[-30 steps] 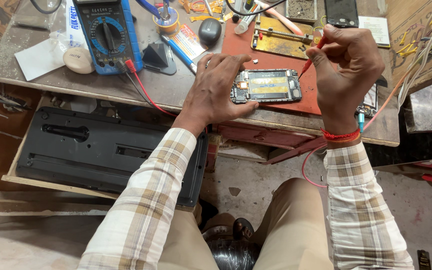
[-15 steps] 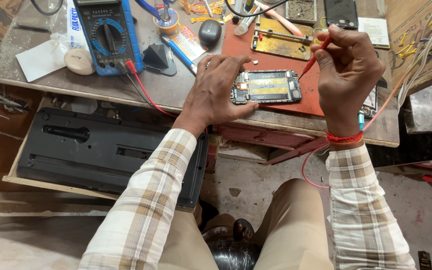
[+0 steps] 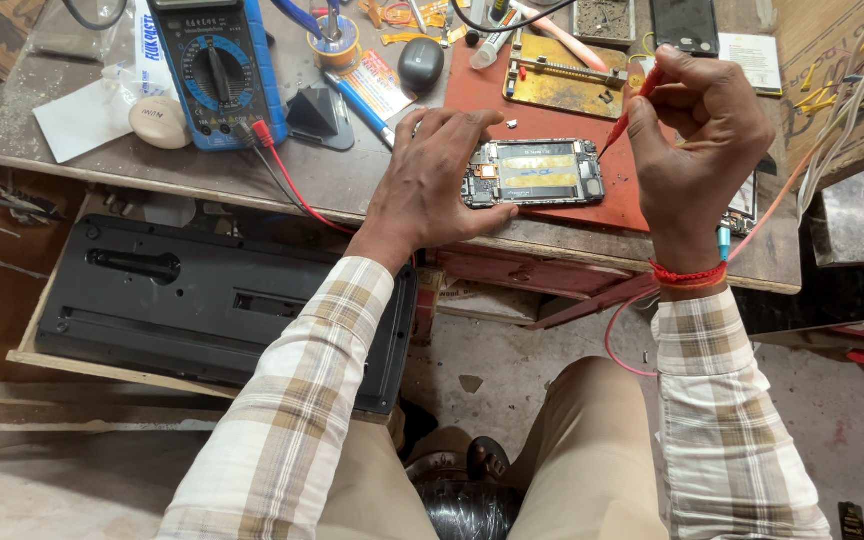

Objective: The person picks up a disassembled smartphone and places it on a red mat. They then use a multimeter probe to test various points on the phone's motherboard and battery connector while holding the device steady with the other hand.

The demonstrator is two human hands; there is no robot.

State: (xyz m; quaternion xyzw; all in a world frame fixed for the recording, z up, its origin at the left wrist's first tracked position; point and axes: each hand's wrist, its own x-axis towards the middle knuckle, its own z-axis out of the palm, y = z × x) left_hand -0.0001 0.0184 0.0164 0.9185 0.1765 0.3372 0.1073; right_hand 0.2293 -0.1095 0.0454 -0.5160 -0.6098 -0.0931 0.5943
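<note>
An opened phone (image 3: 537, 173) with its back removed lies on a red mat (image 3: 552, 100) at the bench's front edge. My left hand (image 3: 432, 175) grips the phone's left end, fingers over the top edge and thumb under the lower edge. My right hand (image 3: 697, 140) pinches a red multimeter probe (image 3: 630, 113) whose tip points down at the phone's upper right corner. The probe's red lead runs under my right wrist. A blue multimeter (image 3: 217, 65) with red and black leads plugged in sits at the back left.
On the bench lie a brass board holder (image 3: 567, 75), a black mouse-like object (image 3: 420, 62), a black pyramid-shaped piece (image 3: 314, 112), a beige oval pebble (image 3: 160, 122), a tape roll (image 3: 335, 42) and another phone (image 3: 685, 25). A black panel (image 3: 202, 300) lies in the open drawer below.
My right hand has tilted slightly, bringing the red probe tip down nearer the phone's upper right corner. My left hand keeps the same grip.
</note>
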